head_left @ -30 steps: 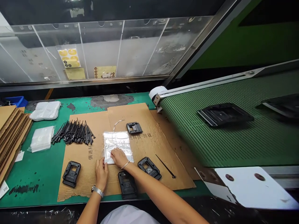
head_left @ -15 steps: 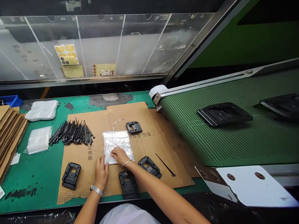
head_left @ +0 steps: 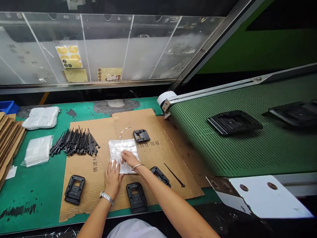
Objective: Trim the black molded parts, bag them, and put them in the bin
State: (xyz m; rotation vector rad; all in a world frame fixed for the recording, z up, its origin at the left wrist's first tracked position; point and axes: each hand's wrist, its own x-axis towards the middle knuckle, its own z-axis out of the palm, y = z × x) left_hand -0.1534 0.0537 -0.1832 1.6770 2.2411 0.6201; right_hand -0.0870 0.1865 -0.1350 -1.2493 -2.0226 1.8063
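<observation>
A stack of clear plastic bags (head_left: pixel 127 145) lies on the cardboard in front of me. My left hand (head_left: pixel 113 178) rests on the stack's near left edge with its fingers stretched out. Over the middle of the stack, my right hand (head_left: pixel 130 159) is closed, its fingertips pinched at the top plastic; the exact grip is hard to see. Just beyond the stack is a thin clear strip (head_left: pixel 123 130). Around it lie black plastic plates with a square window: one behind (head_left: pixel 141 135), one at left (head_left: pixel 75 189), one in front (head_left: pixel 136 197), and one partly under my right forearm (head_left: pixel 160 177).
A pile of black cable ties (head_left: pixel 78 142) lies at left, with a single cable tie (head_left: pixel 174 175) at right. Bagged plastic stacks (head_left: pixel 38 150) and cardboard sheets (head_left: pixel 10 142) are farther left. A green conveyor belt (head_left: pixel 198 132) carries black parts (head_left: pixel 234 122) on the right.
My left hand has moved right and up onto the bag stack, its fingers spreading over it. My right hand has shifted slightly right and up, its fingers pinched. The belt parts have shifted slightly left.
</observation>
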